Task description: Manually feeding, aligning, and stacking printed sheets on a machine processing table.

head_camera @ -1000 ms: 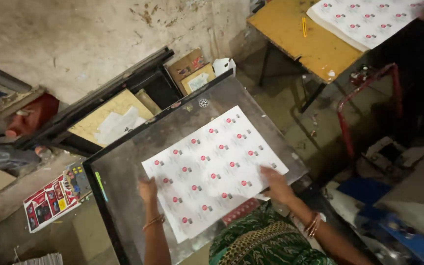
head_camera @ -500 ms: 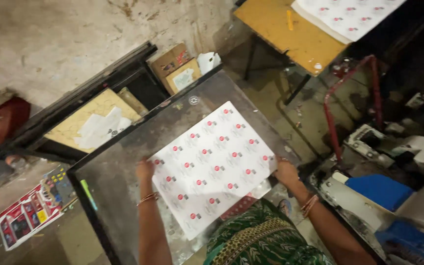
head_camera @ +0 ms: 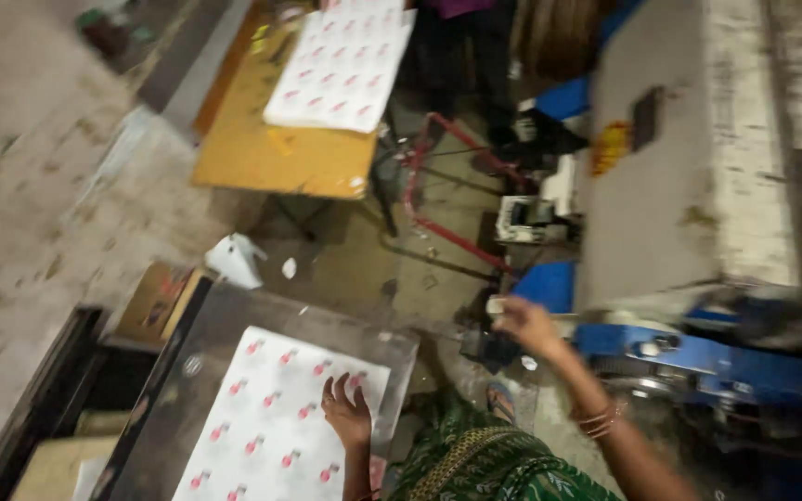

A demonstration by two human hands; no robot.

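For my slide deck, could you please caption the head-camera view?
Left hand flat on a printed sheet on a metal table; right hand reaching toward a blue machine.

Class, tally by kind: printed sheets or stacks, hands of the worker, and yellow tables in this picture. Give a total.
Printed sheets or stacks: 2, one on the grey table, one on the yellow table
Hands: 2, left hand, right hand
Yellow tables: 1
Total: 5

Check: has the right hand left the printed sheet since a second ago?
Yes. The right hand has lifted off the printed sheet and swung out right, toward the blue machine. The left hand stays flat on the sheet.
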